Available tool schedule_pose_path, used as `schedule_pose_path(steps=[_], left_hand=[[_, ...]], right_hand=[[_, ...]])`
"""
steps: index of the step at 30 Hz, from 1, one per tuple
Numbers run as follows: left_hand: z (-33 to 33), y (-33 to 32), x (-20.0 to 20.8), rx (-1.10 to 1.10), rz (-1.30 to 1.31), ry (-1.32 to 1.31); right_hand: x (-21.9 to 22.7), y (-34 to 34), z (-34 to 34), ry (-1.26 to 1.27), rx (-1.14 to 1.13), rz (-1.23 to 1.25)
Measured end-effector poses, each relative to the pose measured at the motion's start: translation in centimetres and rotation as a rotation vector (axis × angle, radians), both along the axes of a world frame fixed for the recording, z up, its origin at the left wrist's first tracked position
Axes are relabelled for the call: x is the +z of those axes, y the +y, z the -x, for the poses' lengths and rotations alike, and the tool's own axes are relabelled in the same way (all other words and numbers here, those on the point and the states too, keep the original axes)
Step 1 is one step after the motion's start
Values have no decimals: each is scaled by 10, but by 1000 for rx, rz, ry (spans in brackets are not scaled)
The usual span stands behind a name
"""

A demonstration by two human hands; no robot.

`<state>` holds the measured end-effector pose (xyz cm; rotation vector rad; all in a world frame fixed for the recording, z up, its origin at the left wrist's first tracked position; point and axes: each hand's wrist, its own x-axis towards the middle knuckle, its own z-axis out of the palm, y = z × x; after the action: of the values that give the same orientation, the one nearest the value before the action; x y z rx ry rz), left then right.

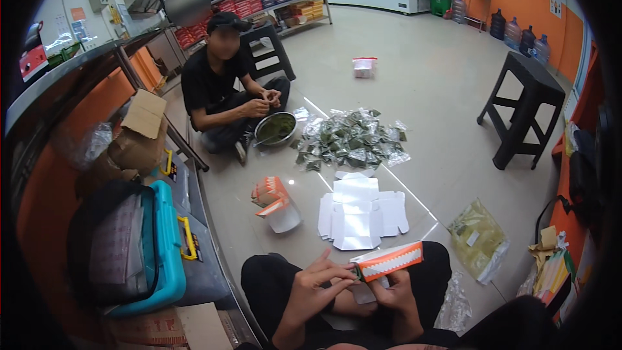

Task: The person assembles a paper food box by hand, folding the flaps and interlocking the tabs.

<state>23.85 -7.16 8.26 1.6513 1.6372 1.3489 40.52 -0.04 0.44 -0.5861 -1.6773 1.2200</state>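
My right hand (395, 297) grips a small orange-and-white carton (392, 262) from below, above my lap. Its fingers close around the underside, and a pale flap hangs beneath. My left hand (314, 288) has its fingers stretched out and spread, the tips touching the carton's left end. Something small and dark green (357, 273) shows at that end, too little of it to name. Flattened white carton blanks (356, 214) lie on the floor in front of me. Beyond them spreads a heap of small clear packets with green contents (353, 139).
A co-worker in black (223, 84) sits at the far left, hands together above a steel bowl of green paste (275, 129). Another orange-and-white carton (277, 204) stands nearby. Toolboxes (165, 246) line my left. To the right are a black stool (523, 110) and a yellowish plastic bag (479, 240).
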Motion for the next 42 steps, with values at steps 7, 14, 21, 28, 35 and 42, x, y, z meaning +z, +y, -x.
schedule_pose_path(steps=[7,14,21,28,35,42], left_hand=[[8,0,-1,-126,-24,11],[8,3,-4,-167,-28,-20],[0,0,-3,-163,40,86],[5,15,-25,-188,-25,77],[24,21,-46,-279,3,-189],[21,14,-45,-598,32,-198]], right_hand=[[-5,6,-2,51,24,55],[-8,10,-5,-6,-15,14],[10,15,-9,-19,58,-29],[1,19,-8,-140,-36,-81],[11,20,-10,-211,237,-68],[9,15,-22,-121,617,108]])
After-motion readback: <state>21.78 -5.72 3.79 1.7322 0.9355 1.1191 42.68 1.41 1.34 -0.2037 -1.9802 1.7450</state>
